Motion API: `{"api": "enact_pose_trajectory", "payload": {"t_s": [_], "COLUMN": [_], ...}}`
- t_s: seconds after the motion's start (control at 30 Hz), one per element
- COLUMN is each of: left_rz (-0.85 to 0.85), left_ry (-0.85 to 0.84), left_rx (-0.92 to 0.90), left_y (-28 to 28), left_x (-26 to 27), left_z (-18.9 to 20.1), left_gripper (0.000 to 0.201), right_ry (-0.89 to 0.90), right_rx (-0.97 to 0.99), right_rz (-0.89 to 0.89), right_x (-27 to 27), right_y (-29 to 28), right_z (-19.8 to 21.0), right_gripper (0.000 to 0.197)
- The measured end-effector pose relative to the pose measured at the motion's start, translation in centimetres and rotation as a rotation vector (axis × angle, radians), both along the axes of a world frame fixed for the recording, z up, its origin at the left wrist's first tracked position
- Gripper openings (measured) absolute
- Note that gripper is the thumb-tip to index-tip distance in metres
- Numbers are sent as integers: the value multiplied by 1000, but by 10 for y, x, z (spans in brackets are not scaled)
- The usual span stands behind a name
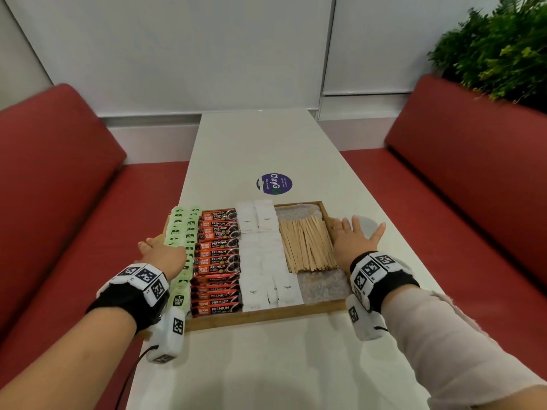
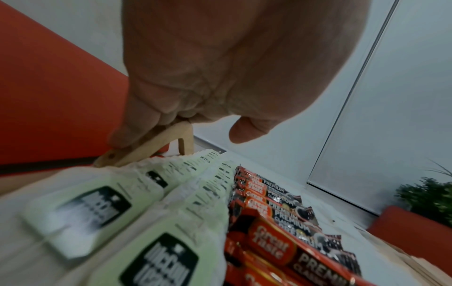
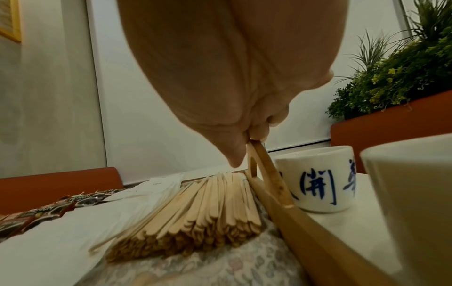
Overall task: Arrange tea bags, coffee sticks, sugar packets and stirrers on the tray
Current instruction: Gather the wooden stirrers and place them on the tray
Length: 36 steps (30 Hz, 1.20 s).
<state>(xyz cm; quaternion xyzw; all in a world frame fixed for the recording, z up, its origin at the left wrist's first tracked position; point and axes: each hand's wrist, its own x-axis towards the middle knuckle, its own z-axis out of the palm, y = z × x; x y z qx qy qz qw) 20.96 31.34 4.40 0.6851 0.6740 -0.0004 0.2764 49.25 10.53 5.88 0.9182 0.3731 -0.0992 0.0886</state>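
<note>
The wooden tray point(image 1: 266, 316) sits on the white table point(image 1: 266, 365), filling it from side to side, with bare table at 12 and 6 o'clock. The left hand point(image 1: 162, 251) curls its fingers round the tray's 9 o'clock handle point(image 2: 156, 143). The right hand point(image 1: 353, 239) lies at the 3 o'clock handle point(image 3: 259, 160) with fingers spread, thumb inside the rim. Tea bags point(image 1: 185, 232), coffee sticks point(image 1: 217, 261), sugar packets point(image 1: 263, 261) and stirrers point(image 1: 307, 244) lie in rows. Two cups point(image 3: 315, 178) at 3 o'clock show only from the right wrist; the near one is cut off.
</note>
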Motion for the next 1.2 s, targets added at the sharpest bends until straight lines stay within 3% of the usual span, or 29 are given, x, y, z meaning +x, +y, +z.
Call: {"api": "enact_pose_trajectory", "payload": {"t_s": [0.43, 0.57, 0.67, 0.77, 1.0, 1.1, 1.2], "left_rz": [39, 7, -171, -459, -1152, -1427, -1553], "left_ry": [-1, 39, 78, 12, -391, -388, -308], "left_rx": [25, 85, 195, 301, 286, 282, 215], "left_y": [22, 16, -9, -47, -149, -187, -206], "left_x": [26, 29, 45, 75, 143, 167, 184], "left_z": [8, 13, 22, 32, 44, 37, 25], "left_gripper": [81, 84, 83, 74, 30, 33, 45], "right_ry": [52, 160, 149, 139, 118, 103, 125], "right_rx": [19, 239, 439, 289, 46, -47, -89], "right_rz": [2, -35, -41, 96, 206, 224, 220], "right_x": [22, 38, 51, 53, 59, 62, 65], "right_y": [36, 16, -15, -38, -56, -59, -58], "right_z": [3, 22, 39, 39, 33, 31, 23], "right_gripper": [65, 57, 45, 26, 24, 20, 25]}}
